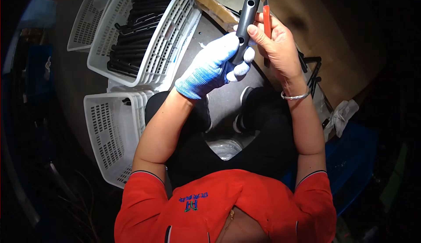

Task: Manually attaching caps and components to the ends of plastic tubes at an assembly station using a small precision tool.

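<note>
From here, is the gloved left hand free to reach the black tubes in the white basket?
Probably not yet: the left hand is gripping the dark tube beside the right hand with its orange knife. The path to the basket looks open.

place: workshop | signs: white crates [109,137] of black tubes [136,28], cardboard sheets [307,6], concrete floor [219,93]

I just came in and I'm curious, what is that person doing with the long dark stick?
A person sits holding a dark grey tube with holes in its side. The gloved left hand grips the tube from below. The bare right hand holds a thin orange-handled tool right beside it, thumb touching the tube. To the left, a white basket is full of more dark tubes, and another white basket sits nearer.
</note>
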A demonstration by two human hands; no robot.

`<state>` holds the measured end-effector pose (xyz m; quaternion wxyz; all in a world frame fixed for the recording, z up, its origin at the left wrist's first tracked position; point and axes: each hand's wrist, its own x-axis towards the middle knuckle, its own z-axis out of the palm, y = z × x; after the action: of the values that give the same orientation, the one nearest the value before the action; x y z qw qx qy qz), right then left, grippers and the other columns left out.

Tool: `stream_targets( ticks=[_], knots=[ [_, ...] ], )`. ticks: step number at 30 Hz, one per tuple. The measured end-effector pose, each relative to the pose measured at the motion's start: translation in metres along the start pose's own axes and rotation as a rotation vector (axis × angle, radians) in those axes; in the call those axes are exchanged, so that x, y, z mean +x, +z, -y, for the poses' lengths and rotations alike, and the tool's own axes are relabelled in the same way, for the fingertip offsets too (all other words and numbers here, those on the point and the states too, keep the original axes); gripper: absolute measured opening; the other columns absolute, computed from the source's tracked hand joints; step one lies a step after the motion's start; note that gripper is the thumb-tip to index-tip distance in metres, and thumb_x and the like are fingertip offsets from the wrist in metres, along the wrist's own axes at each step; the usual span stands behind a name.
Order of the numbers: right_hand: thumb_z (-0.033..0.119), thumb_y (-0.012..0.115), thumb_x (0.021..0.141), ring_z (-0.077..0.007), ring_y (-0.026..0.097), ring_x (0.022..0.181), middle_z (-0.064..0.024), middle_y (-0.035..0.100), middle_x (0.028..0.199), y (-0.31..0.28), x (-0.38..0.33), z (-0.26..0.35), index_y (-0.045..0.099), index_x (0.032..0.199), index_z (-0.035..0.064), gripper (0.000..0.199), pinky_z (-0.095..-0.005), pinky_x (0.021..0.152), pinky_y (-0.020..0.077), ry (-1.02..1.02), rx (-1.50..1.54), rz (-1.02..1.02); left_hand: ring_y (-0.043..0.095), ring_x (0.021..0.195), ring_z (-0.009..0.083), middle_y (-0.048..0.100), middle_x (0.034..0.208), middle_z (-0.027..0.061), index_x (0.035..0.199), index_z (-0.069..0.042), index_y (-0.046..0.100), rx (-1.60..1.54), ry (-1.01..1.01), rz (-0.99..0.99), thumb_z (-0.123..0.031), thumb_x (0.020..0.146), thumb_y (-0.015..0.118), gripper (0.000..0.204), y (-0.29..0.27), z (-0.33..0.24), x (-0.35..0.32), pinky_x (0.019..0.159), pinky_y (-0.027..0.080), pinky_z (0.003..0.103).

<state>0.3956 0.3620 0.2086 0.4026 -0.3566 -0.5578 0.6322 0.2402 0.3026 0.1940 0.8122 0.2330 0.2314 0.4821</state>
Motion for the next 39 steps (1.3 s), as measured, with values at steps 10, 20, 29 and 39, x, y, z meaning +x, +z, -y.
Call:
stream_targets(
  ticks=[10,20,29,39],
  knots=[
    [0.0,0.066,0.082,-0.0158,0.056,0.106,-0.0096,0.058,0.112,-0.003,-0.005,-0.015,0.046,0.124,-0.0031,0.047,-0.0289,0.096,0.0435,-0.012,0.019,0.142,0.048,0.055,0.0079,0.055,0.072,0.0026,0.099,-0.003,0.053,0.259,0.108,-0.165,-0.034,0.099,0.041,0.033,0.005,0.005,-0.001,0.048,0.037,0.019],
    [0.013,0.05,0.097,-0.0074,0.05,0.084,-0.002,0.057,0.091,-0.005,-0.015,0.003,0.054,0.112,-0.0012,0.022,-0.021,0.076,0.0409,-0.082,-0.429,-0.066,0.043,0.055,0.0042,0.048,0.07,-0.0023,0.116,-0.006,0.049,0.409,0.058,-0.096,-0.023,0.089,0.061,0.034,0.004,-0.012,-0.009,0.047,0.034,0.019],
    [0.011,0.055,0.093,-0.0123,0.055,0.064,-0.0067,0.056,0.072,0.0,-0.025,0.015,0.061,0.103,0.0004,0.016,-0.0248,0.06,0.043,-0.504,-0.846,-0.023,0.039,0.052,0.0045,0.045,0.067,-0.0026,0.111,-0.005,0.048,0.522,0.065,-0.199,-0.022,0.088,0.062,0.032,0.005,-0.019,-0.016,0.046,0.031,0.019],
    [0.005,0.066,0.08,-0.0224,0.048,0.059,-0.0084,0.052,0.07,0.009,-0.028,0.007,0.066,0.095,0.0026,0.015,-0.0323,0.055,0.0391,-0.673,-1.067,-0.023,0.041,0.054,0.0037,0.047,0.072,-0.0018,0.111,-0.005,0.05,0.52,0.098,-0.18,-0.02,0.086,0.066,0.033,-0.002,-0.021,-0.017,0.047,0.031,0.018]
  ],
)
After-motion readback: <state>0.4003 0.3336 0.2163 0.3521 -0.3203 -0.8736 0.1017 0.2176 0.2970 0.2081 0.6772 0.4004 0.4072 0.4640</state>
